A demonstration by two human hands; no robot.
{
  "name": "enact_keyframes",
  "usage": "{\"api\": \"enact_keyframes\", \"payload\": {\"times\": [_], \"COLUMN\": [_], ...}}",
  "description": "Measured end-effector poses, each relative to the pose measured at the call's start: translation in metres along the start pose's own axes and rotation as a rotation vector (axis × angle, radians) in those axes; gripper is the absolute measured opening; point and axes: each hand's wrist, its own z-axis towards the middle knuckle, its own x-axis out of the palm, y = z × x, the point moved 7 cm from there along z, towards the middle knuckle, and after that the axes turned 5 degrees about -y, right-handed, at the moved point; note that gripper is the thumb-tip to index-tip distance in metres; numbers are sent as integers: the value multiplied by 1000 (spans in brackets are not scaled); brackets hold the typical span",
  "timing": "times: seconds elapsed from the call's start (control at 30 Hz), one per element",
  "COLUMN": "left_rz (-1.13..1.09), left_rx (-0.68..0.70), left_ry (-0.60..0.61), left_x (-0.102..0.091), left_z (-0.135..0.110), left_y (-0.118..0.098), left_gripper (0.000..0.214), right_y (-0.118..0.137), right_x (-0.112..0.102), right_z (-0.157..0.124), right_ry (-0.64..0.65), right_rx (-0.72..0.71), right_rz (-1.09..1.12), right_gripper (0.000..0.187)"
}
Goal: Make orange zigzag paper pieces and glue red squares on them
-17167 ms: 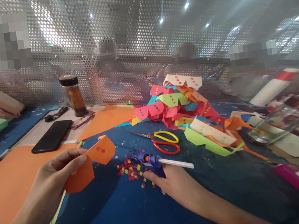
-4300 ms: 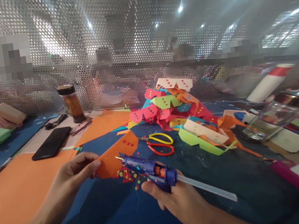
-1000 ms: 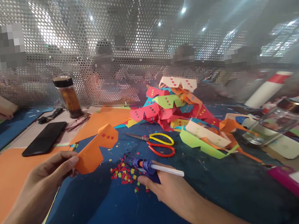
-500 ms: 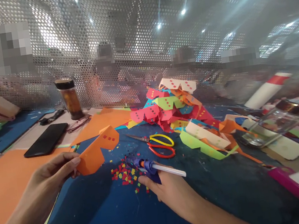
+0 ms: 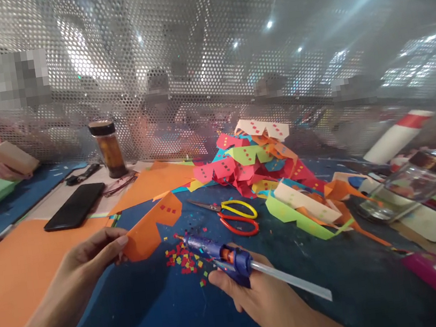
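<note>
My left hand (image 5: pixel 93 254) pinches the lower end of an orange paper cut-out (image 5: pixel 150 228) that has small red squares near its top, holding it tilted above the blue mat (image 5: pixel 142 315). My right hand (image 5: pixel 256 293) grips a blue glue gun (image 5: pixel 218 253) with a clear glue stick sticking out the back. The gun's nozzle points left, just right of the paper, and I cannot tell if it touches it. Tiny coloured paper squares (image 5: pixel 185 259) lie on the mat under the gun.
Yellow-and-red scissors (image 5: pixel 235 216) lie beyond the gun. A heap of coloured paper cut-outs (image 5: pixel 258 160) sits behind them. A black phone (image 5: pixel 74 206), a jar (image 5: pixel 108 148) and orange sheets (image 5: pixel 17 267) are at left. A white glue bottle (image 5: pixel 396 135) and clear tray (image 5: pixel 404 189) are at right. A perforated metal screen (image 5: pixel 204 62) backs the table.
My right hand has lifted the glue gun off the mat and swung its nozzle up toward the orange paper. My left hand holds the paper in about the same spot.
</note>
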Motion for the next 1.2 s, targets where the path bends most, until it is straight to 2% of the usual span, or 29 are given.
{"api": "enact_keyframes", "payload": {"times": [0.1,0.23,0.37,0.53,0.63,0.8,1.0,1.2], "left_rz": [61,141,202,204,185,174,125,90], "left_rx": [39,103,149,162,144,135,144,131], "left_ry": [84,127,141,186,214,246,280,275], "left_x": [3,9,16,25,28,30,35,34], "left_z": [1,-4,-12,-16,-17,-20,-21,-21], "left_y": [4,0,-10,-16,-14,-10,-11,-8], "left_gripper": [25,24,26,28,27,27,26,26], "right_y": [11,23,29,32,31,31,26,12], "right_x": [-4,-4,-2,5,5,8,9,19], "right_z": [-2,-3,-6,-9,-10,-9,-8,-5], "right_ry": [-28,0,-1,48,20,90,76,-6], "right_rx": [-101,-232,-302,-326,-320,-304,-316,-360], "right_rz": [29,39,46,28,13,-10,-63,7], "right_gripper": [33,30,25,29,28,29,26,27]}}
